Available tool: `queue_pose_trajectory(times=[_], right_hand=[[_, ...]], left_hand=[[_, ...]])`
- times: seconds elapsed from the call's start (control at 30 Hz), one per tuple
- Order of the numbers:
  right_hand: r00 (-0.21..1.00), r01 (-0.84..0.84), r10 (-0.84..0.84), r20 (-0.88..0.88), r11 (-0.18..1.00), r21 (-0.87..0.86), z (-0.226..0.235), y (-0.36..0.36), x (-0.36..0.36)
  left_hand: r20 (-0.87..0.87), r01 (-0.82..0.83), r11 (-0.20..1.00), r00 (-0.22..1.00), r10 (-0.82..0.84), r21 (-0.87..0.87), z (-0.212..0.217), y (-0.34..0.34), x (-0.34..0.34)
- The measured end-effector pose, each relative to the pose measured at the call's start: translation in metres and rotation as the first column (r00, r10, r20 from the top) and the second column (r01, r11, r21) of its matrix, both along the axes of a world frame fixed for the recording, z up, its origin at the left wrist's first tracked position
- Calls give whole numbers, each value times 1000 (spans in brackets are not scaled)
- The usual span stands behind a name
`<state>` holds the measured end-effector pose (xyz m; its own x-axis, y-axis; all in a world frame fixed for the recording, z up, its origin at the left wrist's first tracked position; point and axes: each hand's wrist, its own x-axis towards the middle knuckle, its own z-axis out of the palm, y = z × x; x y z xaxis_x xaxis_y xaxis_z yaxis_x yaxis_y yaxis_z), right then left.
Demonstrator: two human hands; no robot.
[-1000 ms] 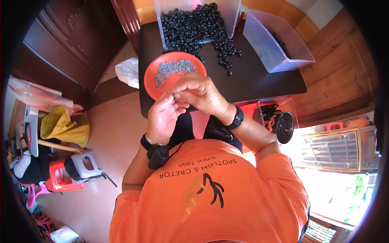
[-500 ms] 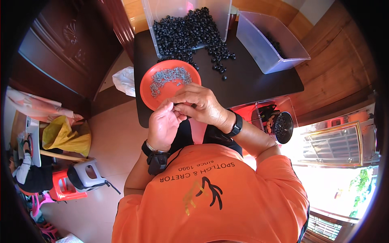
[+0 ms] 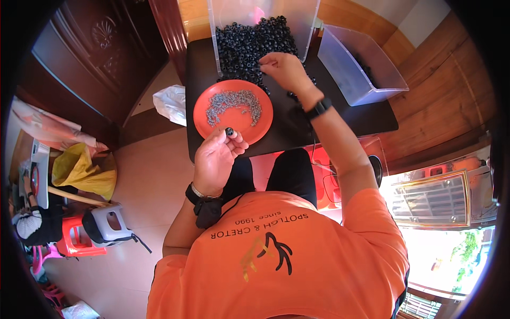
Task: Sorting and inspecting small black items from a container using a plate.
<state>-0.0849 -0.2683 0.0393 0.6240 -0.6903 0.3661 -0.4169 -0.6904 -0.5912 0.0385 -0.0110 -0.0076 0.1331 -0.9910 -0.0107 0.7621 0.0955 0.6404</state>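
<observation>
My left hand [image 3: 215, 162] is palm up at the near edge of an orange plate [image 3: 201, 118]. Its thumb and fingertips pinch a small black knob-like piece [image 3: 229, 131] with a hole in it. On the plate lie many tiny silver metal parts [image 3: 234, 99], spread in a curved band. My right hand [image 3: 287, 72] is farther out, over the front of a heap of round black pieces [image 3: 249, 45]. Its thumb and forefinger are pressed together; whether something tiny is between them I cannot make out. The heap spills from a clear plastic bin [image 3: 314, 21] lying on its side.
All this rests on a dark table [image 3: 345, 118]. A second clear bin [image 3: 345, 66] with some black pieces stands at the right. Below the table's right side is a clear box [image 3: 380, 143]. A white plastic bag [image 3: 171, 103] lies left of the table; stools [image 3: 114, 226] stand farther left.
Both hands were together in front of the plate. My right hand has parted from the left and moved out to the black heap; the left still holds the black piece, now in plain sight.
</observation>
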Motion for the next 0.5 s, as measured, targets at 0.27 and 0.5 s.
queue_pose_trajectory(times=[0.27, 0.5], right_hand=[[899, 68, -142, -414, 979, -190, -46, -62, 25], [954, 67, -98, -282, 991, -118, -36, -61, 17]], left_hand=[[-101, -9, 1000, 995, 11, 18, -2, 7, 11], [-95, -18, 999, 995, 22, 44, 2, 8, 10]])
